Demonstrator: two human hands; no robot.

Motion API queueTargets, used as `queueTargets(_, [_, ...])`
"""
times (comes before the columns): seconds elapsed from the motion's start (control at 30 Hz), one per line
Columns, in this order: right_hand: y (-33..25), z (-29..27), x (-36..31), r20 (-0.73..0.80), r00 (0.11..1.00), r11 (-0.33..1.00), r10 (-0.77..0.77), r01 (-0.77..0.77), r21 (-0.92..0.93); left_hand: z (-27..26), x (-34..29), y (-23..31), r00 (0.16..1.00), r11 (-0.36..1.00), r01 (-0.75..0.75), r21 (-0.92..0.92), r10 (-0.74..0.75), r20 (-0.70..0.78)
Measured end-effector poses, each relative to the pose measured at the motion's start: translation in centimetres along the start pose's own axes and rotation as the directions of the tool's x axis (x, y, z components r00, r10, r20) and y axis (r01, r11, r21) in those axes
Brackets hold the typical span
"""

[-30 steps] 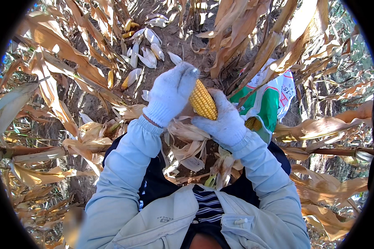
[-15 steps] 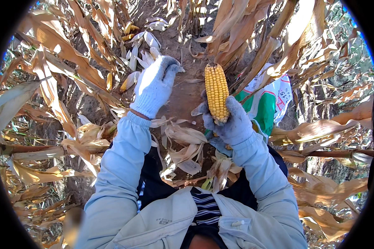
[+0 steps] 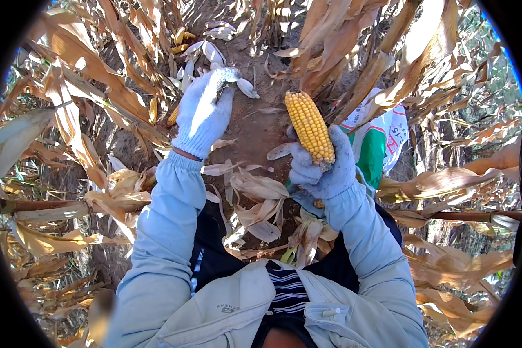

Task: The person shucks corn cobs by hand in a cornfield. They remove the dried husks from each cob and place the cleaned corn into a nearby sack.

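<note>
My right hand [image 3: 325, 174], in a soiled whitish work glove, is closed around the lower end of a husked yellow ear of corn [image 3: 309, 124]. The ear's other end points up and slightly left, its kernels bare. Up and to the left, my left hand [image 3: 206, 110] wears a similar glove, its fingers curled in. A small pale piece of corn husk [image 3: 247, 88] sits against those fingertips, and their grip on it is partly hidden.
Dry corn stalks and leaves [image 3: 90, 75] crowd both sides. Beyond my left hand lie loose husks [image 3: 213, 53] and yellow ears [image 3: 180, 49]. A white and green sack [image 3: 371, 151] stands right of my right hand. Torn husks [image 3: 261, 197] litter the soil before me.
My left hand has drawn left and slightly up, and the husk piece now shows more at its fingertips. In my right hand, the ear has tilted further left at its top.
</note>
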State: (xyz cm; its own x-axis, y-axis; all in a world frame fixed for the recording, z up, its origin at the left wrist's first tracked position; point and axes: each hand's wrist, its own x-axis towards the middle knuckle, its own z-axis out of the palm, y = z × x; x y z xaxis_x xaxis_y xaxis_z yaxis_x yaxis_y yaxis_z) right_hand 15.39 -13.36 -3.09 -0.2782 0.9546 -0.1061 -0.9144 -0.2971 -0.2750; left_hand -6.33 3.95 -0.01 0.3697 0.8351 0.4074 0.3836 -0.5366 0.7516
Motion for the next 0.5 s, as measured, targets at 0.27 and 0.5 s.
queueTargets(0.27, [0.8,0.0,0.4,-0.162,0.986,0.998,-0.048,0.039,-0.054,2.8,-0.8,-0.5,0.976,0.941,0.034,-0.335,0.041,0.214])
queueTargets(0.5, [2.0,-1.4,1.2,-0.286,0.949,0.934,-0.135,0.025,-0.358,5.2,-4.5,5.7,0.906,0.586,0.417,-0.694,-0.207,0.37])
